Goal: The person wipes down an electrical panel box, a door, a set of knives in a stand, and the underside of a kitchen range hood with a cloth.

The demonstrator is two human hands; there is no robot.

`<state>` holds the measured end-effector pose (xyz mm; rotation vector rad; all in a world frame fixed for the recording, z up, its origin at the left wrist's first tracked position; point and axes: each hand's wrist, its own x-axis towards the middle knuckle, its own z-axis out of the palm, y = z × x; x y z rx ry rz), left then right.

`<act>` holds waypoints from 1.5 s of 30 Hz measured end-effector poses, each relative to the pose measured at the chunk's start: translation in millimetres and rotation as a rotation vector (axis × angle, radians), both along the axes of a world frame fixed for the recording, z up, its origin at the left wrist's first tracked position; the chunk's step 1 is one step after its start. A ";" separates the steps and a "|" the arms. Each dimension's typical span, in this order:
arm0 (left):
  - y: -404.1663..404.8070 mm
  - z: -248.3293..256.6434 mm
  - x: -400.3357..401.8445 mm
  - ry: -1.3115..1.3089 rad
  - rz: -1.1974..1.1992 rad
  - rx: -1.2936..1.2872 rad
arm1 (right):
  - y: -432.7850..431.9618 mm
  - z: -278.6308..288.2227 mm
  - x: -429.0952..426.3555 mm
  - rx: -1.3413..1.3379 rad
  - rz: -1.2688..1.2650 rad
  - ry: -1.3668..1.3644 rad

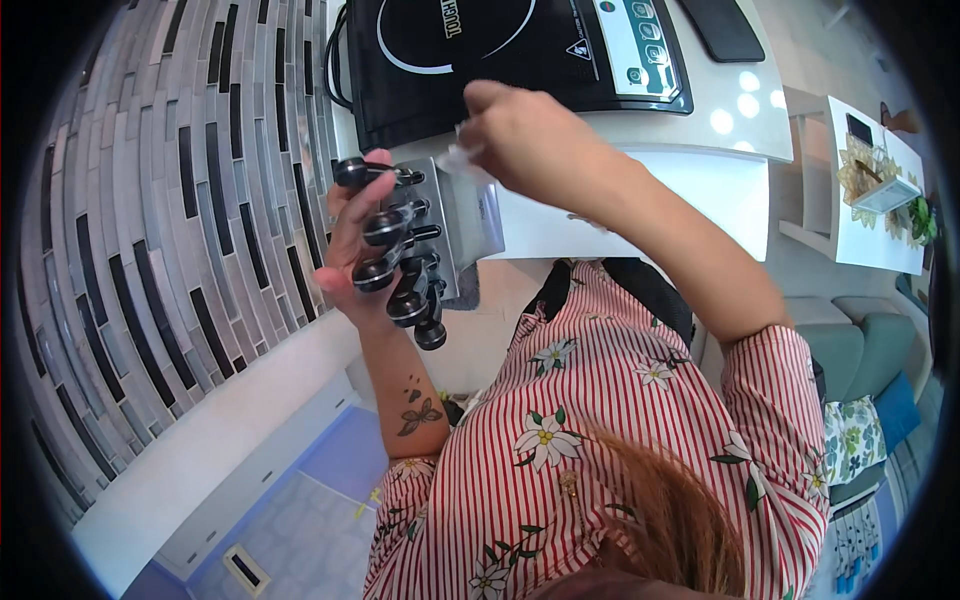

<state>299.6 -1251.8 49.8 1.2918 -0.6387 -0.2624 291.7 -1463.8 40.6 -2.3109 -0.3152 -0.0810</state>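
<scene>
My left hand (351, 247) is behind several black-handled kitchen utensils (385, 227). Its fingertips lie around the uppermost handle, while the thumb sticks out to the left; whether the hand grips the handle is unclear. The handles rise from a silver metal holder (442, 225), and whatever sits inside the holder is hidden. A crumpled, thin white cloth or tissue (463, 161) is pinched in my right hand (510, 131), over the holder's far right side and close to the front edge of the black induction cooker (420, 105). The cloth's edge is blurred.
A tiled wall (217, 172) in grey and black strips runs along the left. The cooker rests on a white counter (720, 82), with a black flat device (724, 30) beyond it. Shelving (814, 180) and a green sofa (862, 337) stand farther right.
</scene>
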 end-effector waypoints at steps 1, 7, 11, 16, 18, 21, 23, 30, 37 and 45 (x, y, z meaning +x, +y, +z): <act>6.7 -4.0 -1.7 -0.015 -0.017 0.005 | 1.2 -5.9 -0.7 0.157 -0.066 -0.104; 10.4 -15.7 12.5 -0.122 0.013 0.119 | 26.6 -25.4 26.7 0.321 -0.041 -0.342; 12.1 -21.0 9.2 -0.096 -0.046 -0.018 | 16.6 -30.4 5.2 0.296 -0.026 -0.243; 0.2 -16.0 -5.8 0.249 0.103 -0.333 | 37.6 -30.9 -30.7 0.350 -0.081 -0.171; -0.5 -16.0 2.8 0.019 0.021 -0.153 | 44.5 -22.3 -46.1 0.395 -0.074 -0.184; 9.3 -20.4 16.8 -0.203 -0.039 0.062 | 62.8 -25.2 -50.7 0.380 -0.126 -0.327; -2.5 -17.2 5.7 -0.151 0.117 0.161 | 70.0 -29.2 -50.0 0.354 -0.162 -0.410; -5.4 -18.1 -6.2 -0.050 0.131 0.150 | 56.2 -30.2 -81.2 0.442 -0.071 -0.203; -19.6 -8.8 -5.8 -0.017 0.127 0.183 | 52.8 -30.0 -96.8 0.416 -0.103 -0.144; -20.2 -17.4 12.7 0.040 0.032 0.106 | 45.8 -34.3 -113.9 0.351 -0.141 -0.095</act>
